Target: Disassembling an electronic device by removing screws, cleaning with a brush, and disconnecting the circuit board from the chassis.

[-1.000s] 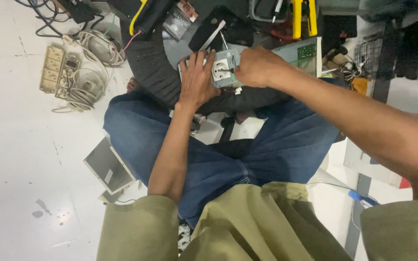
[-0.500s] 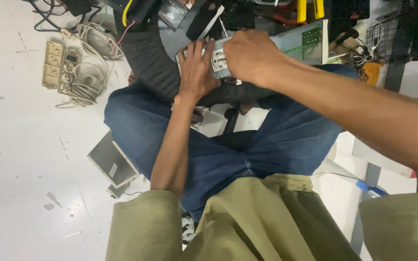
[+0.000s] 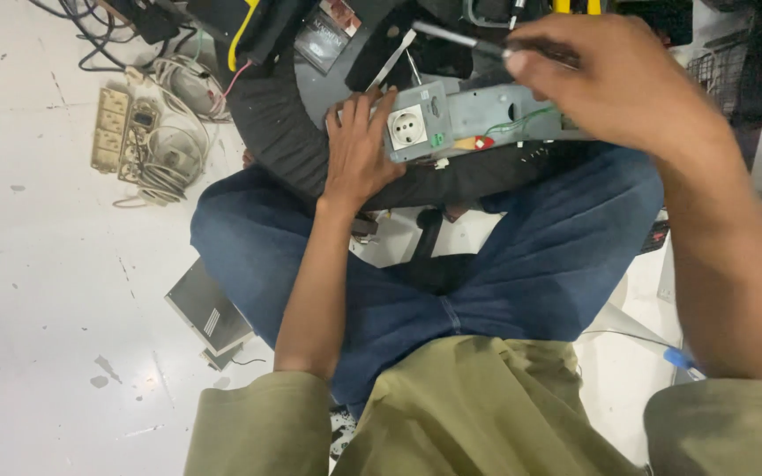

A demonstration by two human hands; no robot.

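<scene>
I sit cross-legged on a white floor. A grey metal panel [image 3: 522,115] with a white round wall socket [image 3: 409,129] lies across my lap at the top of the head view. My left hand [image 3: 356,150] presses flat on the panel's left end, fingers beside the socket. My right hand [image 3: 610,84] is raised above the panel's right part, fingers closed on a thin dark screwdriver [image 3: 456,37] whose shaft points left. Green and red wires [image 3: 496,137] run along the panel.
A beige power strip [image 3: 109,130] and coiled white cables [image 3: 174,150] lie on the floor at upper left. A flat grey device [image 3: 209,313] rests beside my left knee. Dark tools and a yellow-trimmed bag [image 3: 257,26] crowd the top edge.
My right hand lifted off the socket, which now shows fully, and holds the screwdriver above the panel. My left hand stays on the panel's left end.
</scene>
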